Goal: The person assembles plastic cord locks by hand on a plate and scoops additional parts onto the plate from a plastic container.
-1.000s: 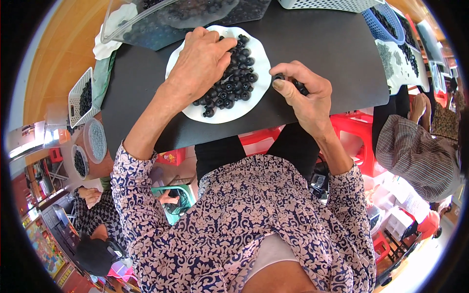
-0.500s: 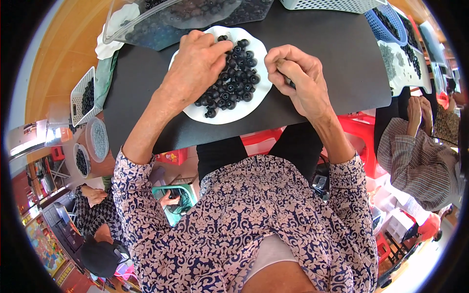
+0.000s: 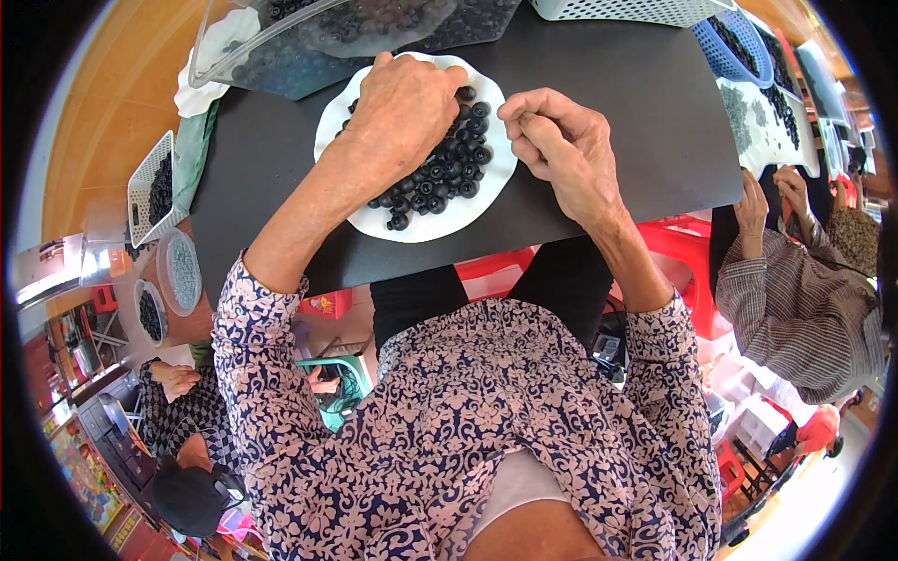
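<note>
A white plate with a wavy rim (image 3: 360, 222) lies on the dark table, heaped with small round black pieces (image 3: 435, 182) that have ring-like marks, like beads. My left hand (image 3: 407, 107) is over the plate's upper part, back of the hand up. Its fingers bend down towards the pieces, and their tips are hidden. Just off the plate's right rim, my right hand (image 3: 566, 150) is closed, thumb pressed against the bent fingers. Whatever it holds, if anything, is hidden in the fingers.
Beyond the plate stands a clear plastic bin (image 3: 327, 47) of dark pieces. A white basket (image 3: 154, 192) and round tubs (image 3: 182, 271) are at left. At right are a blue basket (image 3: 730, 56) and a co-worker in a striped sleeve (image 3: 762, 290). A red stool (image 3: 678, 257) stands below the table.
My left hand has shifted right over the pieces, its fingers now further out of sight. A dark piece that showed in my right hand's curled fingers no longer shows. The co-worker's hands at right have parted.
</note>
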